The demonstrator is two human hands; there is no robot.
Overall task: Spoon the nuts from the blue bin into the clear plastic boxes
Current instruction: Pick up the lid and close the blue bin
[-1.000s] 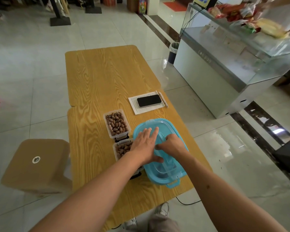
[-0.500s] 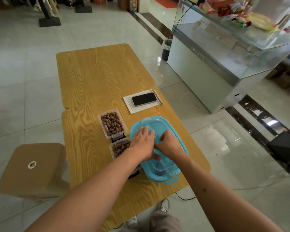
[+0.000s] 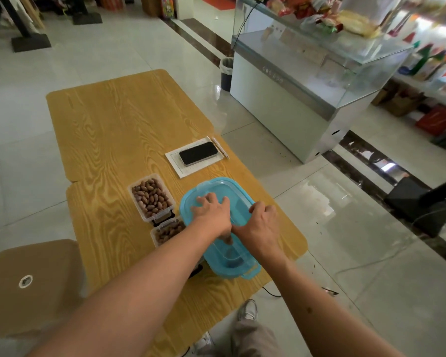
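**Both hands flat on the bin lid**

The blue bin [image 3: 238, 264] stands near the table's right edge at its near end, with its lid [image 3: 216, 188] on. The left hand [image 3: 211, 211] lies palm down on the lid, fingers spread wide and reaching toward the far end, holding nothing. The right hand [image 3: 262, 222] rests beside it, nearer the lid's right rim, its fingers curled down over that side; it holds nothing that shows, and whether the fingertips hook the rim cannot be told. The two hands touch or nearly touch at the thumb side. A small dark shape shows under them through the lid, too blurred to name.

Just left of the bin are two clear boxes, end to end. The far box [image 3: 152, 197] is open and filled with brown nuts [image 3: 150, 194]. The near box [image 3: 168, 231] also holds nuts and is partly hidden by the left forearm. A dark clasp sits between the two.

Beyond the bin, a phone [image 3: 198, 153] lies face up on a sheet of paper [image 3: 188, 170], with a pen [image 3: 220, 147] along the paper's right side. The table [image 3: 113, 130] is wood-grained and otherwise bare toward its far end.

A brown stool [image 3: 29, 284] stands on the tiled floor to the left. To the right stands a glass counter [image 3: 301, 81] with packets on top, and a small waste bin [image 3: 226, 73] at its far corner. A shoe [image 3: 247, 309] and a trouser leg show below the table's near edge.
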